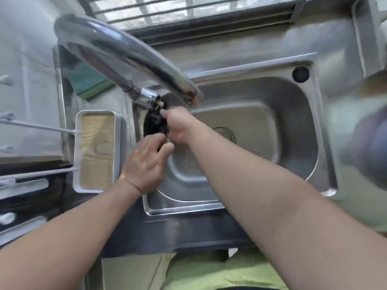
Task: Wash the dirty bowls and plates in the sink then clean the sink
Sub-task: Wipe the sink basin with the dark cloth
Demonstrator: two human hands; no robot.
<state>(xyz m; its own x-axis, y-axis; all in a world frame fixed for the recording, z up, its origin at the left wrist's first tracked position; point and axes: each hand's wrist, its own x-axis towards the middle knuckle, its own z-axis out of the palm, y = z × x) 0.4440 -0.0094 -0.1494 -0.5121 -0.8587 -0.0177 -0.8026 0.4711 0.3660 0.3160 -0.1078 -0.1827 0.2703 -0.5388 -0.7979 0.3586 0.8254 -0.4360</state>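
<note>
A steel sink point(293, 130) fills the middle of the view, its drain point(227, 133) partly behind my right forearm. Both hands meet at the basin's left wall under the tap spout point(151, 99). My right hand point(178, 125) grips a small dark object point(156, 123), too blurred to name. My left hand point(144, 164) is just below it, fingers curled with the tips at the same dark object. I see no bowls or plates in the basin.
The chrome tap point(117, 53) arches from the upper left over the sink. A green sponge point(90, 81) lies on the left rim. A white tray with a wooden insert point(97, 151) sits left of the sink. A window grille point(188, 9) lies behind.
</note>
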